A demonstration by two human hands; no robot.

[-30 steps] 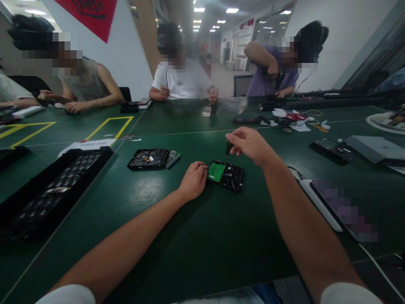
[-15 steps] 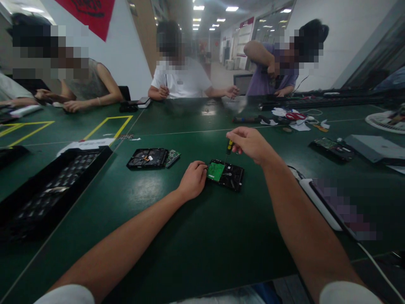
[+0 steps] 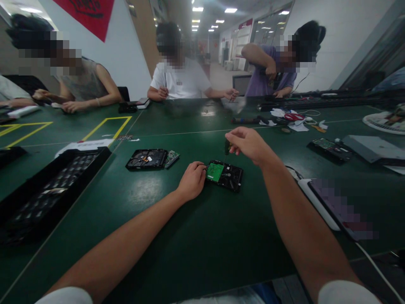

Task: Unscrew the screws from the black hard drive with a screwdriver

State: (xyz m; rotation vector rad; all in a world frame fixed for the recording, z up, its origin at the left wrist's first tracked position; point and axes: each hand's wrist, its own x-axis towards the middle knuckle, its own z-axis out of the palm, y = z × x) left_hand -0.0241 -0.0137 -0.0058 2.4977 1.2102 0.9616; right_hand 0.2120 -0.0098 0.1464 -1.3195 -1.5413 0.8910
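Observation:
A black hard drive [image 3: 233,177] with a green circuit board [image 3: 215,172] on its left half lies on the green table in front of me. My left hand [image 3: 193,179] grips the drive's left edge, fingers curled against it. Above the drive, my right hand [image 3: 247,143] pinches the top of a small screwdriver [image 3: 227,146] between thumb and fingers. The screwdriver stands nearly upright, its thin shaft reaching down to the board's right edge. To the left lie another hard drive [image 3: 147,159] and a loose circuit board [image 3: 172,159].
A long black tray [image 3: 53,190] stands at the left. On the right are a phone [image 3: 338,207] on a white power bank-like block, another drive [image 3: 329,150] and a grey metal box [image 3: 376,147]. Tools and paper scraps lie farther back. Several people sit across the table.
The screwdriver has turned in my right fingers: its handle showed yellow before and looks dark now. My left hand and the hard drive stay in place; the view shifts slightly.

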